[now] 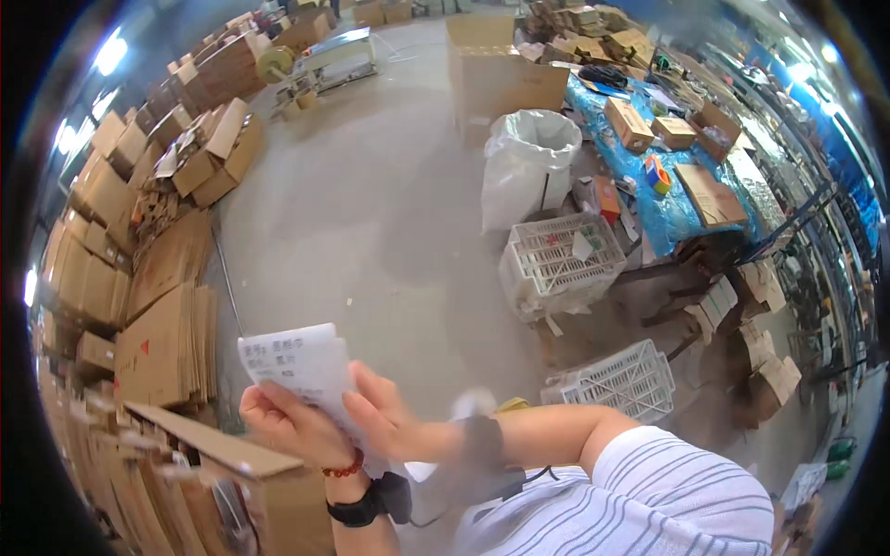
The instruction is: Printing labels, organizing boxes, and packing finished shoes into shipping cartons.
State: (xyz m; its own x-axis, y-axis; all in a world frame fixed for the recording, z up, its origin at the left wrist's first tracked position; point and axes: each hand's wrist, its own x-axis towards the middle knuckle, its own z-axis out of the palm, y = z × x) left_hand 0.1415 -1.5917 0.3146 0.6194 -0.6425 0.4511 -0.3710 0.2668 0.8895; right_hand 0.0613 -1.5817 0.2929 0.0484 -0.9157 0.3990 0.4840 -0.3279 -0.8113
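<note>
A small stack of white printed paper slips (306, 360) is held up near the bottom middle of the head view. My left hand (295, 428) is closed around its lower left part, with the thumb lying across the front. At the stack's right edge, my right hand (391, 419) has its fingers bent against the slips, gripping them from that side. The palm side of the right hand and the back of the stack are hidden. A red bead bracelet and a dark strap sit on my left wrist; a blurred dark strap is on my right.
Flattened cardboard (159, 347) and boxes line the left side. To the right are a white plastic crate (567, 255), another crate (621, 382) and a white sack (524, 171). Behind them, a blue-covered table (681, 218) carries small boxes and a tape roll (657, 174).
</note>
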